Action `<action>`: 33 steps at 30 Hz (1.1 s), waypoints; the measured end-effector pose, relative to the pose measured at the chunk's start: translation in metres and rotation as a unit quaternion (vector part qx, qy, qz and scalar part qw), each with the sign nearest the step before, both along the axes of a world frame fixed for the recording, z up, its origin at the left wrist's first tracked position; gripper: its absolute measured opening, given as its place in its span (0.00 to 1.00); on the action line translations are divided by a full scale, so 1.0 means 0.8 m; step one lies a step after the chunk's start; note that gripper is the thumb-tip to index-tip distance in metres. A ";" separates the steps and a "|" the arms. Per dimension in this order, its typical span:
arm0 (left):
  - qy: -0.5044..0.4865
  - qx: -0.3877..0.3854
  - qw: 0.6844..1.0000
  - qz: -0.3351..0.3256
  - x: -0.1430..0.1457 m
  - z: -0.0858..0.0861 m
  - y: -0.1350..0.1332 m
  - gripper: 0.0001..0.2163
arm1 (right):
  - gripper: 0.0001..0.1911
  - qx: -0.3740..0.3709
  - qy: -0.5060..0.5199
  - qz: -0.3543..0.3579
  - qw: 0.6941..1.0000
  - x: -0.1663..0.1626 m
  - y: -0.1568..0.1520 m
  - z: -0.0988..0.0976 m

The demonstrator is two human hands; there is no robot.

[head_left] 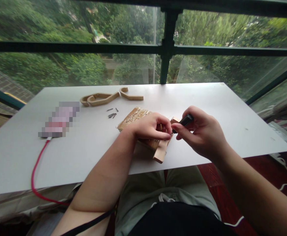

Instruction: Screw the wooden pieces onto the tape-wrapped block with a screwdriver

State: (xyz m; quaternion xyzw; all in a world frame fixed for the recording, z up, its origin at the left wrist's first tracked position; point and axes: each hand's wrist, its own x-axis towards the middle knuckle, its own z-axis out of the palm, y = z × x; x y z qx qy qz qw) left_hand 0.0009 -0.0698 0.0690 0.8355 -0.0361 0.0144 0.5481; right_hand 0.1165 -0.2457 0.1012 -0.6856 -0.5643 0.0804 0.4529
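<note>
My right hand (199, 132) is wrapped round the black handle of a screwdriver (187, 120), whose tip points down and left at a pale wooden bar (161, 151). My left hand (155, 126) rests over the bar, thumb and fingertips pinched together right by the screwdriver's tip. What they pinch is too small and covered to make out. Under my left hand, a brown wooden board (133, 117) with a pitted, shiny top lies against the bar. Part of both the board and the bar is hidden by my fingers.
Several loose screws (112, 115) lie on the white table (94, 147) left of the board. Behind them are curved wooden pieces (99, 99) and a hooked one (133, 97). At left, a blurred-out phone-like device (60, 119) has a red cable (36, 164) running off the front edge.
</note>
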 end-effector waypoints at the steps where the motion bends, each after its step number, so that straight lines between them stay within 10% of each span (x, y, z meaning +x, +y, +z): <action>1: 0.004 0.001 1.000 0.003 0.000 0.000 0.000 0.10 | 0.13 0.000 0.003 -0.004 1.000 0.000 0.000 -0.001; 15: -0.041 0.026 0.999 0.002 0.001 -0.001 0.002 0.07 | 0.16 0.064 0.101 0.226 0.967 0.034 -0.002 0.006; 33: -0.028 -0.011 0.999 -0.011 0.000 -0.001 0.005 0.09 | 0.07 0.002 -0.048 0.078 0.996 0.021 -0.001 0.031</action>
